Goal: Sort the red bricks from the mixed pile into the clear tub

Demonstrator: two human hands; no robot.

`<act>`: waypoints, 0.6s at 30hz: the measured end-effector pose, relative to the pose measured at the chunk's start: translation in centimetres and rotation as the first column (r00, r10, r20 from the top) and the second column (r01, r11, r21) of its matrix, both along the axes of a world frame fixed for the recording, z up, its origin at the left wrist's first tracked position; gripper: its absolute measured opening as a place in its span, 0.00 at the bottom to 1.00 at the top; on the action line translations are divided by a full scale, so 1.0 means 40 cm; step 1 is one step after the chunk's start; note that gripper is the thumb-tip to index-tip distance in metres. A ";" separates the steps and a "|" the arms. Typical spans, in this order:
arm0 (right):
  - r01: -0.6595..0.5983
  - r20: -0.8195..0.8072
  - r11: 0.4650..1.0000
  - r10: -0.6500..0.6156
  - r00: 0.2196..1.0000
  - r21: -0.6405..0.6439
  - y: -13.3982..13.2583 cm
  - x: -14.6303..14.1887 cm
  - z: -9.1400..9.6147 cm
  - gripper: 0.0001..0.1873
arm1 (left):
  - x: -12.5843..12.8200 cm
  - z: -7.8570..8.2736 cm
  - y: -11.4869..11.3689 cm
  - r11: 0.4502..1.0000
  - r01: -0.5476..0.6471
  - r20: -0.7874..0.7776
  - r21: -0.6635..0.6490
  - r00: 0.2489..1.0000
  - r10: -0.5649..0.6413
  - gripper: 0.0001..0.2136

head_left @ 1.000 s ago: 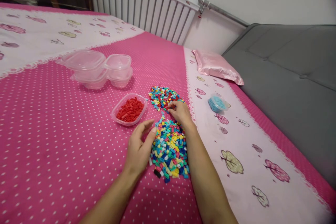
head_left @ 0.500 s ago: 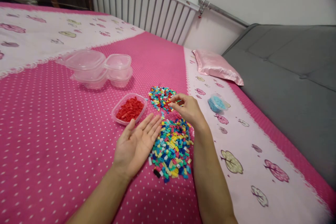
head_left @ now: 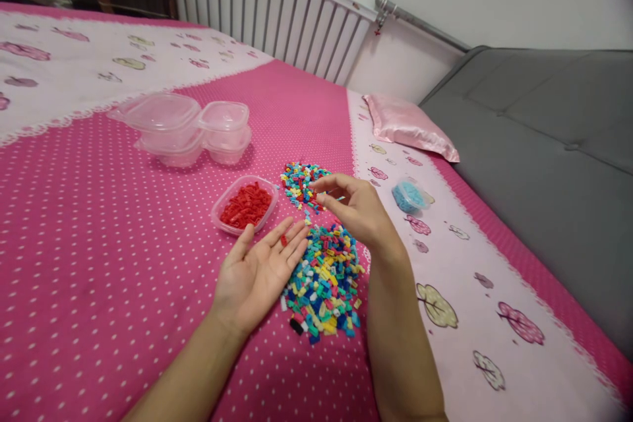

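Observation:
My left hand (head_left: pixel 257 270) lies palm up with its fingers stretched out. One small red toy brick (head_left: pixel 283 240) rests on the fingers. Beneath and beside its fingertips spreads the larger pile of mixed-colour toy bricks (head_left: pixel 326 277). My right hand (head_left: pixel 356 208) hovers over the edge of the smaller pile of toy bricks (head_left: pixel 299 178), thumb and forefinger curved with a small gap; nothing shows between them. Just beyond my left fingers stands a clear plastic tub (head_left: pixel 216 219), which holds many red bricks (head_left: pixel 247 204).
Clear empty lidded containers (head_left: pixel 178 135) are stacked on the pink dotted bedspread (head_left: pixel 123 231). To the right sits a small clear tub of light blue bricks (head_left: pixel 409 196). Farther back are a pink pillow (head_left: pixel 410 126), a grey headboard (head_left: pixel 539 125) and a white radiator (head_left: pixel 277 6).
A red brick now lies on my left fingers, which were bare before. My right hand has shifted slightly left, still above the smaller pile.

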State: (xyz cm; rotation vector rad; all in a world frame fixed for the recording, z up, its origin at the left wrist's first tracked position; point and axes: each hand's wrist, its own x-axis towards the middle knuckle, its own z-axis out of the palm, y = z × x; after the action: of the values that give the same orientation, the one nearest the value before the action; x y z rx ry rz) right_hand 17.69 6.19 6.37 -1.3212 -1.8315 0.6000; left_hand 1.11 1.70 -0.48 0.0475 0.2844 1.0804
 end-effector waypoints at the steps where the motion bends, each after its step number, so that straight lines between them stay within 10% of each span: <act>1: 0.068 0.018 0.998 -0.068 0.998 0.017 0.011 0.008 -0.011 0.09 | 0.001 0.002 -0.001 1.000 -0.006 -0.007 -0.010 1.000 0.006 0.32; 6: 0.335 0.290 0.942 -0.321 0.901 0.004 0.070 0.044 -0.081 0.14 | 0.006 0.008 -0.001 0.999 -0.044 -0.038 -0.030 0.998 0.043 0.34; 18: 0.428 0.586 0.899 -0.298 0.753 -0.093 0.128 0.047 -0.191 0.14 | 0.004 0.007 -0.005 0.996 -0.070 -0.040 -0.046 0.997 0.068 0.34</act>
State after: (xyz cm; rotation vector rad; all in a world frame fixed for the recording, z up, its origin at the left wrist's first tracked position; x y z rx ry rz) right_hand 19.58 11.31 -1.27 -2.1279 -1.8955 0.2071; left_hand 1.26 1.51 -0.18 0.0162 0.3485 1.1420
